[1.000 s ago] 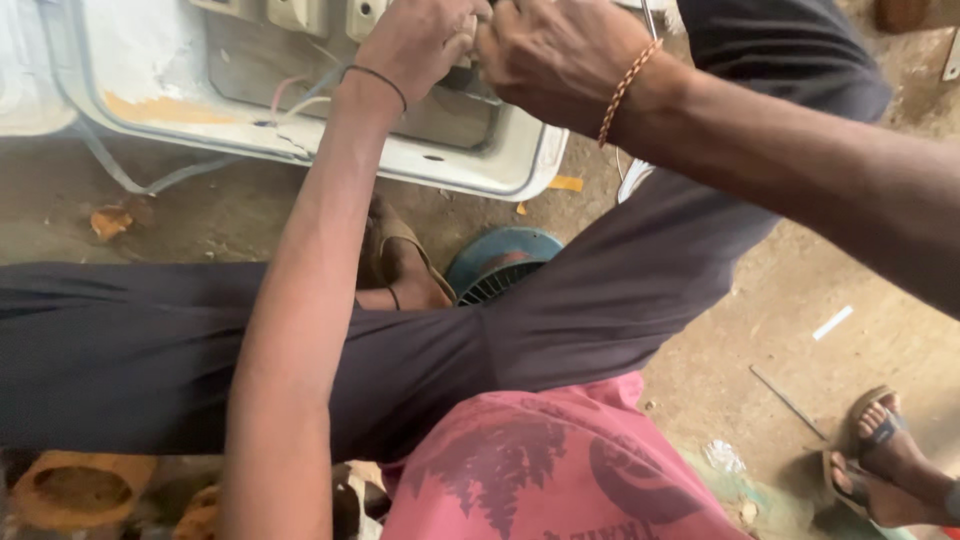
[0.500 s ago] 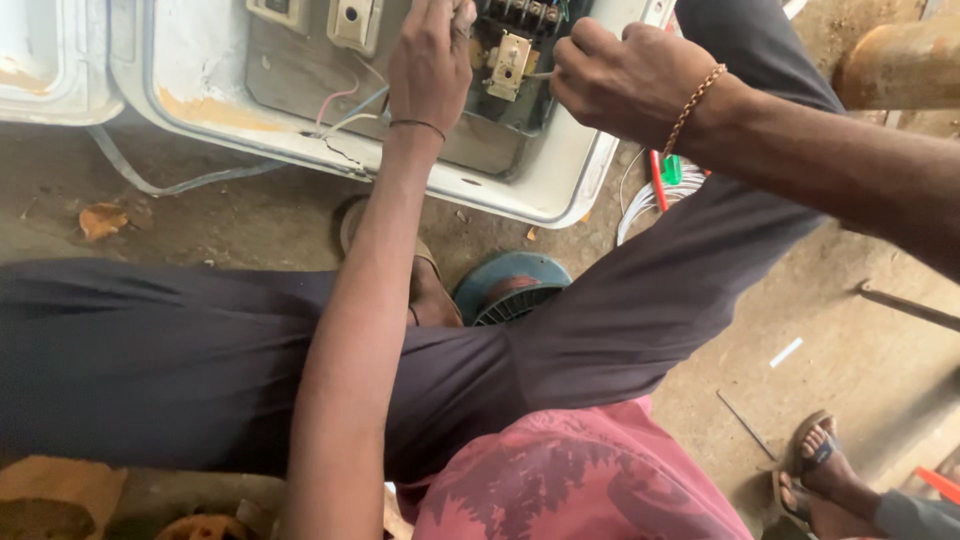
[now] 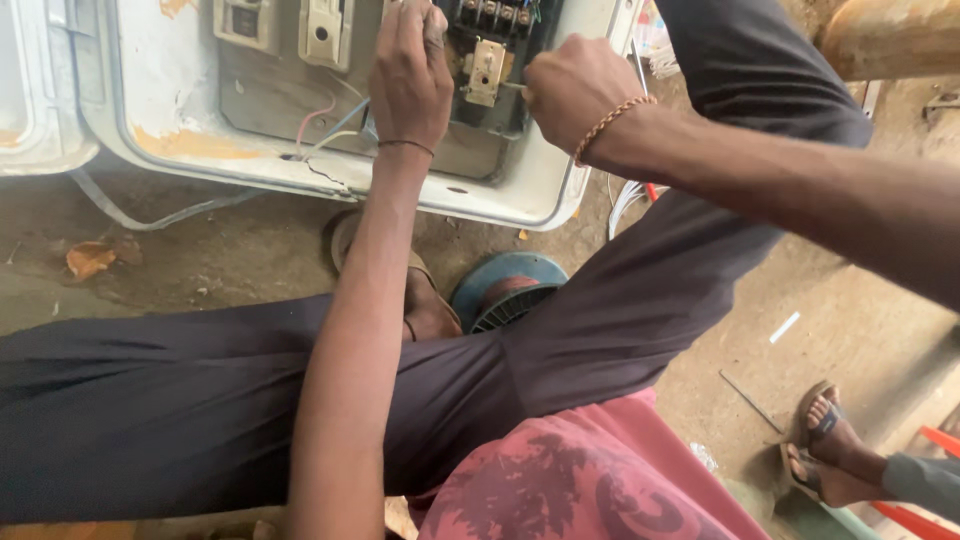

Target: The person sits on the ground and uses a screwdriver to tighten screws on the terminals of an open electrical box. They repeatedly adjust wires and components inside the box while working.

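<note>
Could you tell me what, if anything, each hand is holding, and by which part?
The right hand is closed around a thin tool's handle, its shaft pointing at the beige component. What the left hand grips cannot be told.

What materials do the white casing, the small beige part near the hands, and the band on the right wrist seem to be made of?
The white rounded appliance casing looks like painted sheet metal; orange-brown patches resemble rust or chipped paint. The small beige part with a hole seems moulded plastic, matte and smooth. The golden braided bracelet on the right hand could be metal or cord; the picture leaves it open.
</note>
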`<state>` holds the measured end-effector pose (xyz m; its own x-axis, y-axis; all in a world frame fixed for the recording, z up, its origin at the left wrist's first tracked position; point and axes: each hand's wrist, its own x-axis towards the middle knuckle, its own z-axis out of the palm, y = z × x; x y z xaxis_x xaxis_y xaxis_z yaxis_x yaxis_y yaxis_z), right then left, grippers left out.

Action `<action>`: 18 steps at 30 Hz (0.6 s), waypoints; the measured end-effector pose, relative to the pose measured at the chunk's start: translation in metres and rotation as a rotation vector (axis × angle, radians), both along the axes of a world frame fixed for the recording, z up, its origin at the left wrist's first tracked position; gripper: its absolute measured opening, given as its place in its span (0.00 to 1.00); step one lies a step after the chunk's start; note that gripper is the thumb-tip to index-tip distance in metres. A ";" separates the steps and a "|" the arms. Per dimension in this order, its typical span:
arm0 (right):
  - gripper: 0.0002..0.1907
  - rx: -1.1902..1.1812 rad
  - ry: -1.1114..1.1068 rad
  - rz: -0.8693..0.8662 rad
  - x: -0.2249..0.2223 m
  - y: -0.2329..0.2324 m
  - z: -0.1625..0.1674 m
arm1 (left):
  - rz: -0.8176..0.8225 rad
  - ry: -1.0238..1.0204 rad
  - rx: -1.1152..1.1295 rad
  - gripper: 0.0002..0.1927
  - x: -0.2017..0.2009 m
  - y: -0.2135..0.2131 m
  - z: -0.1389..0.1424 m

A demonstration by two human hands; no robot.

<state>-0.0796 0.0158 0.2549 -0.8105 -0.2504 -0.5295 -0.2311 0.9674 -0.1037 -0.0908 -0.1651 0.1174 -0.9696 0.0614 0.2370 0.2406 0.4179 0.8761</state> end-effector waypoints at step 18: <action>0.10 0.223 0.055 0.904 -0.013 -0.006 -0.011 | 0.082 -0.040 -0.067 0.08 -0.009 -0.006 -0.002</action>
<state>-0.0930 0.0101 0.2436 -0.3832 -0.6956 -0.6077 -0.9051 0.4142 0.0966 -0.0997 -0.1708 0.1154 -0.9807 -0.0039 0.1957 0.1684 0.4924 0.8539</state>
